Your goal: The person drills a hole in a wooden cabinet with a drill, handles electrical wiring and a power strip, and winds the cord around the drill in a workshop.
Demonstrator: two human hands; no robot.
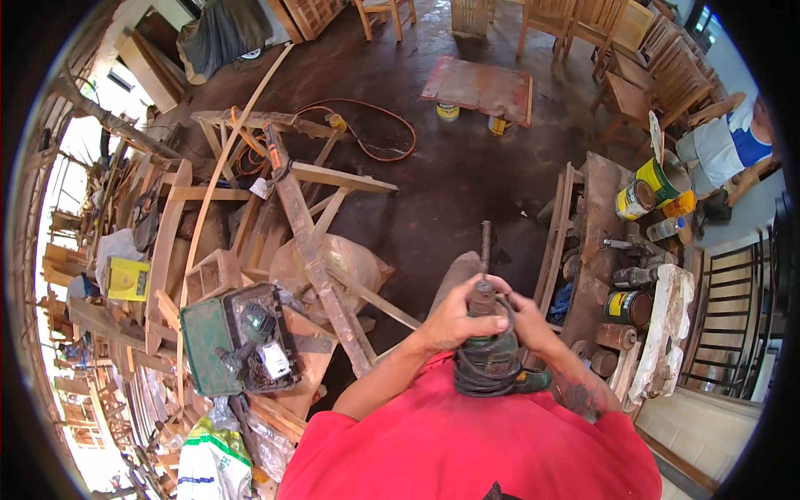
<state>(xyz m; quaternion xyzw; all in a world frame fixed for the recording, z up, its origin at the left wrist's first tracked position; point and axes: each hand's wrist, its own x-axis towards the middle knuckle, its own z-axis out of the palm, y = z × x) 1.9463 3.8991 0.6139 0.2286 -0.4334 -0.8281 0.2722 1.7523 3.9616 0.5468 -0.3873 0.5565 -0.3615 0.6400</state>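
Note:
Close to my chest is a green power drill (482,298), upright with its long bit (485,250) aimed away from me. Its dark cord (483,379) is wound in several turns around the body. My left hand (461,317) is closed on the drill's left side near the chuck, thumb across the front. From the other side my right hand (529,321) closes around the drill and its cord; its fingertips are partly hidden. To my left, an open green case (208,350) contains a cordless drill (240,346) and a white item.
At left stand wooden frames (304,225), stacked timber and an orange extension cord (400,154). A bench (602,200) with paint cans (635,200) and bottles runs along my right. Ahead, a reddish board (477,87) rests on cans. Another person (721,150) is at far right.

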